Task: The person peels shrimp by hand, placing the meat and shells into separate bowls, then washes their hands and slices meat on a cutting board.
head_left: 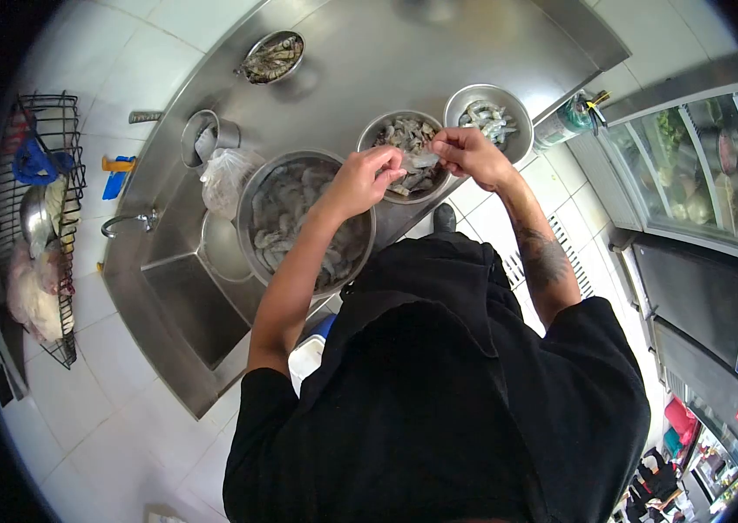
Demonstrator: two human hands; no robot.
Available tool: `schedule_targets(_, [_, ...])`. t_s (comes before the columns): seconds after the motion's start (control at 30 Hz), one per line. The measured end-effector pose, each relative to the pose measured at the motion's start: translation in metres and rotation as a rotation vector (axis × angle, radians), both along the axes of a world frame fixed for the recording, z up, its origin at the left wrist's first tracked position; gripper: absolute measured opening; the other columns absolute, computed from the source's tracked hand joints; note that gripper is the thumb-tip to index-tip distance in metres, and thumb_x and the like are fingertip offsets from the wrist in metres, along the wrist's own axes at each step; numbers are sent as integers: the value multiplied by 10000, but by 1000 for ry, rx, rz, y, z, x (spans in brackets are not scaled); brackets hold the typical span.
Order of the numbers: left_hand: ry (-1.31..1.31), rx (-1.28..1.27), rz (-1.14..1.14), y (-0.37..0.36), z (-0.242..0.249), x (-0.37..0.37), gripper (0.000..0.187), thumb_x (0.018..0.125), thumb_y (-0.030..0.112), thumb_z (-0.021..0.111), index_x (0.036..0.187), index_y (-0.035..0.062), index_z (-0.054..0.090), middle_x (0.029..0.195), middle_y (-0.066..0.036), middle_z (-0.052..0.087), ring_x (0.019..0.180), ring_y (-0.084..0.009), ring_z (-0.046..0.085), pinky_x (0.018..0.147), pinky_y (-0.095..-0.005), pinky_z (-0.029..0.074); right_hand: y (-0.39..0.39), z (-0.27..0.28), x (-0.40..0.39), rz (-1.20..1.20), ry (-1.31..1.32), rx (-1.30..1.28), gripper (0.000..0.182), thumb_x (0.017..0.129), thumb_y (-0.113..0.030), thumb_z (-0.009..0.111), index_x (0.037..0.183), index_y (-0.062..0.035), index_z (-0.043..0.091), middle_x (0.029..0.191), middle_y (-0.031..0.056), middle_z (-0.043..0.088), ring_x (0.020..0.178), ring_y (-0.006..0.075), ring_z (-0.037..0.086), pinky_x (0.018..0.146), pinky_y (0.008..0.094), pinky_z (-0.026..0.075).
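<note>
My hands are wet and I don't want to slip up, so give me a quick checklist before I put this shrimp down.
1. Shrimp in the right hand: ok, at the fingertips.
2. Shrimp fully peeled: cannot tell, too small to see.
3. Hands above the middle bowl: ok.
4. Right bowl upright, with room inside: ok, bare wall shows around its shrimp.
5. Right bowl well back from the counter edge: not ok, its rim seems to reach past it.
6. Large bowl upright: ok.

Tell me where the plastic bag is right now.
In the head view, the plastic bag is on the left, between the small metal pot and the large bowl of shrimp.
</note>
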State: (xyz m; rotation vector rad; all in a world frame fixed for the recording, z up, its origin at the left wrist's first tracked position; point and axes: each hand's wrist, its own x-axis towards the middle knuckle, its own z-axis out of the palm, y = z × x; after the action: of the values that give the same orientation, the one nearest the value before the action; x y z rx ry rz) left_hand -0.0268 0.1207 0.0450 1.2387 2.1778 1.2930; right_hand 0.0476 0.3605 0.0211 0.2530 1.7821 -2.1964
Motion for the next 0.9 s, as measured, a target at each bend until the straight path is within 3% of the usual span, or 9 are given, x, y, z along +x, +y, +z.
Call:
schedule_targets(0.1, [-220, 41, 33, 2, -1, -3, 142, 878, 25, 684, 867, -20, 549, 868, -98, 661, 810, -167, 664, 748, -294, 525, 19, 10, 3, -11, 210, 747, 118, 905, -100, 628, 974, -5, 646, 730, 94, 616, 664, 161, 555, 635, 335, 461])
schedule_targets(0.23, [-210, 79, 45, -3, -3, -11, 120, 889, 41, 688, 906, -3, 577, 892, -94, 685, 867, -165, 702, 743, -291, 541, 52, 5, 10, -27, 235, 805, 103, 903, -71, 608, 978, -14, 650, 751, 120, 613, 714, 165, 558, 689, 344, 475])
schedule_targets(0.37, [-213, -175, 67, 0, 2, -7, 264, 898, 117, 709, 1137, 37, 628, 996, -145, 716, 865, -190, 725, 731, -299, 553, 65, 5, 5, 24, 199, 802, 94, 915, -60, 611, 989, -17, 651, 775, 106, 614, 727, 151, 556, 692, 328, 471])
schedule_targets(0.43, [-186, -160, 113, 8, -8, -4, 418, 879, 189, 748, 1256, 56, 627, 1062, -171, 720, 818, -170, 719, 695, -294, 552, 51, 9, 5, 13, 330, 726, 61, 941, -52, 609, 963, 0, 631, 758, -1, 579, 711, 81, 508, 637, 276, 436])
schedule_targets(0.53, [-112, 156, 154, 33, -25, 9, 350, 873, 206, 757, 1158, 17, 681, 968, -148, 739, 743, -141, 699, 670, -290, 550, 17, 21, 0, 86, 400, 691, 109, 915, -79, 651, 1004, -15, 659, 776, 84, 635, 719, 144, 556, 675, 319, 470])
schedule_targets(0.63, [-403, 159, 276, 42, -37, 14, 223, 862, 216, 761, 986, 30, 758, 727, -101, 725, 618, -109, 676, 609, -280, 529, -10, 31, -5, 68, 465, 745, 92, 901, -44, 637, 984, -10, 661, 863, 128, 658, 800, 234, 637, 726, 349, 497])
schedule_targets(0.7, [-567, 220, 296, 38, -40, 15, 216, 899, 155, 724, 987, -43, 731, 756, -103, 722, 641, -114, 683, 584, -260, 537, -15, 32, -6, 45, 644, 779, 89, 882, 13, 619, 960, -5, 660, 911, 146, 654, 823, 314, 653, 725, 370, 511])
schedule_targets(0.8, [-965, 330, 332, 35, -47, 20, 230, 935, 127, 687, 987, -96, 699, 788, -122, 715, 648, -136, 685, 584, -244, 545, -18, 33, 3, 96, 628, 845, 142, 847, 74, 633, 958, -10, 660, 909, 130, 649, 819, 300, 652, 718, 343, 512])
schedule_targets(0.9, [-408, -64, 347, 35, -52, 18, 281, 865, 236, 748, 1008, -4, 712, 796, -107, 710, 700, -204, 691, 658, -341, 551, -3, 42, 6, 33, 751, 844, 139, 833, 67, 653, 952, -4, 665, 899, 126, 665, 828, 274, 662, 738, 337, 517])
